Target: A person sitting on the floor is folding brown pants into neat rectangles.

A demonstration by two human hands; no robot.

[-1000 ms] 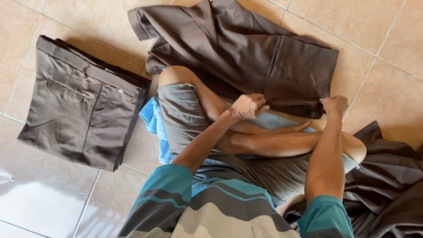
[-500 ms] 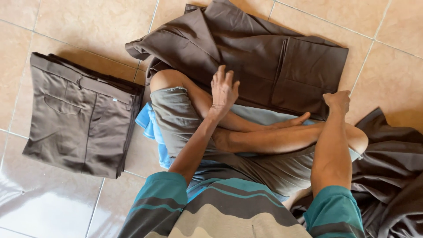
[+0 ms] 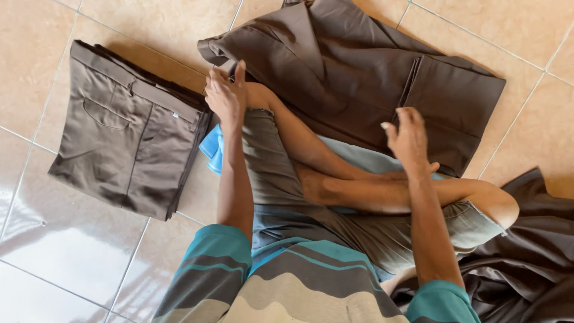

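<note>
Person sitting cross-legged on a tiled floor [image 3: 54,281], both hands reaching toward dark brown trousers [image 3: 359,78].

At the far left, 1 folded stack [image 3: 128,140] of grey-brown trousers is lying flat, waistband toward the top. Next, the left hand [image 3: 224,96] is hovering open, fingers spread, just at the near-left edge of the dark brown trousers, gripping nothing. Those trousers are lying spread on the floor beyond the knees, long axis running from upper left down to lower right, the folded end pointing right. The right hand [image 3: 409,137] is hanging open over their near edge, holding nothing. At the far right, a dark cloth heap [image 3: 532,257] is lying beside the knee. Compared with 0.5 s ago, both hands are now further forward, the left lifted off the knee.
</note>
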